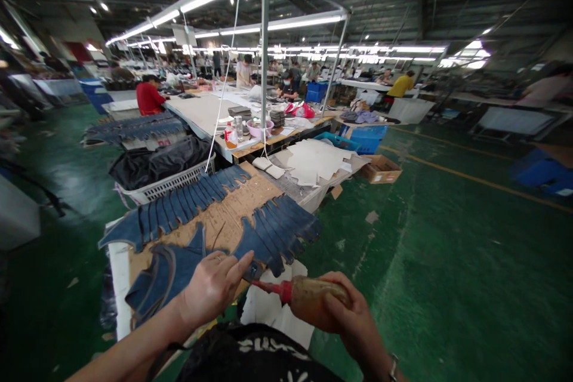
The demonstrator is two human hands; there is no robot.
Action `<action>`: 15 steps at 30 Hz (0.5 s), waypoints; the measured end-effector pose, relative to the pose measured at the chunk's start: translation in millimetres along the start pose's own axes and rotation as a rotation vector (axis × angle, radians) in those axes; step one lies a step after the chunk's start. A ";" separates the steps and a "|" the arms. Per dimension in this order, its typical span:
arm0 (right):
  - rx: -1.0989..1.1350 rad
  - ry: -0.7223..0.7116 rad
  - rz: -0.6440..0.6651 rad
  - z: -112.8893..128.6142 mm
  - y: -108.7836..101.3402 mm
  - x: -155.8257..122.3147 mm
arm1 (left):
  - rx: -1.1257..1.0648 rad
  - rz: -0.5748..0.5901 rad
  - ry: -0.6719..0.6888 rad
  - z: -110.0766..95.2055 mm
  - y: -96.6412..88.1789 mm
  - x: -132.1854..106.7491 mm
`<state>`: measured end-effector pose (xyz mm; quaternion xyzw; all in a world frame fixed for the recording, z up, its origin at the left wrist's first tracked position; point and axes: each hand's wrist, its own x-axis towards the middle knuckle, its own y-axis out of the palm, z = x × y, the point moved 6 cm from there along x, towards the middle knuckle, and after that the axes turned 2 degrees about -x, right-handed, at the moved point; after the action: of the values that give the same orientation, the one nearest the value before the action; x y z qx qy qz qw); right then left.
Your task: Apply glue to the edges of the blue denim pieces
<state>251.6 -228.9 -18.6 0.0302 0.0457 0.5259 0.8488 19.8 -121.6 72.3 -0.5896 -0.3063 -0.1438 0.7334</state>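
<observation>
My right hand (pixel 347 304) is wrapped round a squeeze bottle (pixel 308 301) of amber-brown liquid, tipped on its side with its red nozzle pointing left. The nozzle's tip meets, or nearly meets, the edge of a small blue leather piece (pixel 254 270). At that piece, my left hand (pixel 217 280) is closed with the index finger stretched along it; its thumb is hidden. Blue cut leather pieces (pixel 179 274) lie under and beside my left wrist. Just beyond my fingers, an overlapping row of blue pieces (pixel 277 230) fans out to the right.
A second row of blue pieces (pixel 179 203) runs along the board's (pixel 224 215) far left side. Behind it stands a white basket (pixel 170 188) with black material. Pale sheets (pixel 313 161) lie on a low table ahead. A cardboard box (pixel 380 169) sits on the green floor. Other people work farther off.
</observation>
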 end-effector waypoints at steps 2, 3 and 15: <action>0.079 0.033 -0.075 -8.5 -6.8 2.3 | 0.012 -0.002 -0.004 2.0 0.9 1.2; 0.141 0.052 -0.110 -11.9 -9.1 2.7 | 0.022 -0.001 -0.005 2.6 1.4 2.2; 0.325 0.055 -0.265 -9.5 -13.0 12.0 | -0.051 -0.066 -0.193 43.7 14.1 21.4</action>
<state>267.4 -224.0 -29.9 0.1461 0.1569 0.3960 0.8929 32.1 -73.0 79.8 -0.6088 -0.3912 -0.1182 0.6799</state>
